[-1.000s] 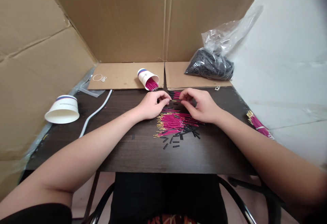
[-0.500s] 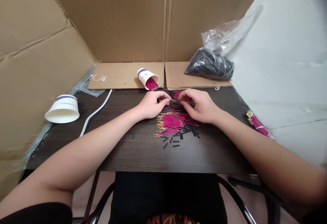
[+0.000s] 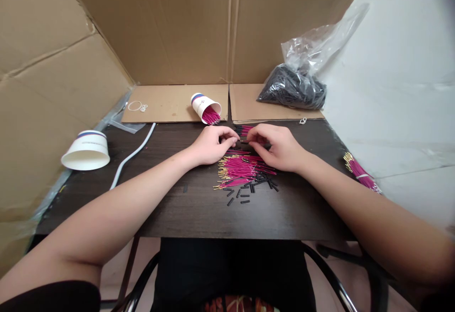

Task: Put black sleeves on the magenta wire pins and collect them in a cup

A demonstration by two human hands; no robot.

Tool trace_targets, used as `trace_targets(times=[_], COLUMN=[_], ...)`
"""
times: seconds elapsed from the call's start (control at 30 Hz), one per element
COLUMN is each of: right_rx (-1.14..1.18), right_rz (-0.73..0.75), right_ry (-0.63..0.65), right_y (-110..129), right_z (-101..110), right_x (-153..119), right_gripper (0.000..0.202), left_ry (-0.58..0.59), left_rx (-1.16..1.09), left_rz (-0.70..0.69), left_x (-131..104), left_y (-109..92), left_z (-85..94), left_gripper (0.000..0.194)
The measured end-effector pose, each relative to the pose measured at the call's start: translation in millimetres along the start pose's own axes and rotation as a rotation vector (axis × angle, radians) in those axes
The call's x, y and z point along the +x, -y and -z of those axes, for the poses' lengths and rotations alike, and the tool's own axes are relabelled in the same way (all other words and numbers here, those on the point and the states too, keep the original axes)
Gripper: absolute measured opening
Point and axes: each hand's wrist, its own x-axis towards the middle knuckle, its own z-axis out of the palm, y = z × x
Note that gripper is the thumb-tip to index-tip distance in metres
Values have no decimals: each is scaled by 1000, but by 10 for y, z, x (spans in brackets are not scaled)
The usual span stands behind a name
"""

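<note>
My left hand [image 3: 215,145] is closed in a pinch on a thin wire, mostly hidden by the fingers. Facing it, my right hand [image 3: 275,147] pinches a small black sleeve [image 3: 243,142], which bridges the narrow gap between the fingertips. Just below the hands lies a pile of magenta wires [image 3: 238,170] with gold tips. Loose black sleeves [image 3: 245,196] are scattered along the pile's near and right sides. Behind the fingertips is a row of magenta wires with black ends [image 3: 244,130], partly covered by my right hand.
A paper cup [image 3: 206,108] full of magenta wires lies tipped at the back. Another paper cup [image 3: 87,150] stands upside down at left beside a grey-white tube [image 3: 130,158]. A plastic bag [image 3: 293,87] of black pieces rests back right. A tied wire bundle [image 3: 360,173] lies at the right edge.
The gold tip that showed between my fingertips is now covered by the black sleeve. My right fingertips have moved slightly left; my left hand has stayed nearly still.
</note>
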Motion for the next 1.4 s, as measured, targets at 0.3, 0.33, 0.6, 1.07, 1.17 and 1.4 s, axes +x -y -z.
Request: trace_targets(times=[0.3,0.33,0.6,1.07,1.17,1.4], right_rx=[11,10,-1,-87,-85,-71], right_rz=[-11,-5,0,-47,-55,-58], right_ry=[1,-2,-10,39,31,34], right_y=[-21,-23,-24,-67,-71,-65], right_z=[-26,-28,-31,-21,-31,-59], right_x=[-10,-11,-12,-12,-16,-11], right_gripper=[7,7,7,10,9,14], left_ry=[13,12,10,-26,-22,-23], left_rx=[6,6,2,37,46,50], left_rz=[-11,-13,-20,-61,-67,-55], left_x=[-14,-15,-13,-21,-23,-24], left_y=[-20,-17,-3,7,-3,-12], left_z=[3,1,-4,4,11,10], left_gripper=[18,18,20,17,17,17])
